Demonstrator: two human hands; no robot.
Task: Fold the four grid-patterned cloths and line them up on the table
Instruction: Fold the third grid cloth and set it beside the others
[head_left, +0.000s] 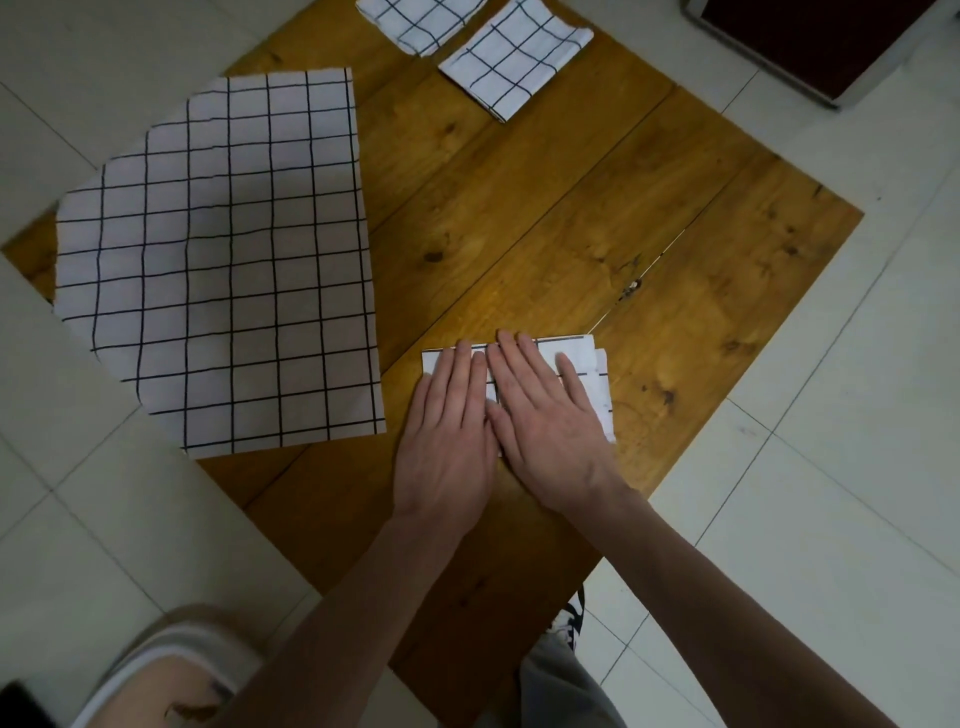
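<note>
I see a pale tiled floor (831, 415) around the wooden surface (519, 208), a dark red cabinet (831, 36) at top right, and a black-and-white shoe (571, 618) near the bottom edge.

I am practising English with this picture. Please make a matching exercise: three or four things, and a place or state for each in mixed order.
Things:
1. unfolded cloth
2. cloth under the hands
3. two folded cloths
4. left hand

States:
A. far end of the table
B. flat, fingers straight, beside the right hand
C. spread out, overhanging the table's left edge
D. folded small, being pressed

Pairs: 1-C, 2-D, 3-A, 4-B
</note>
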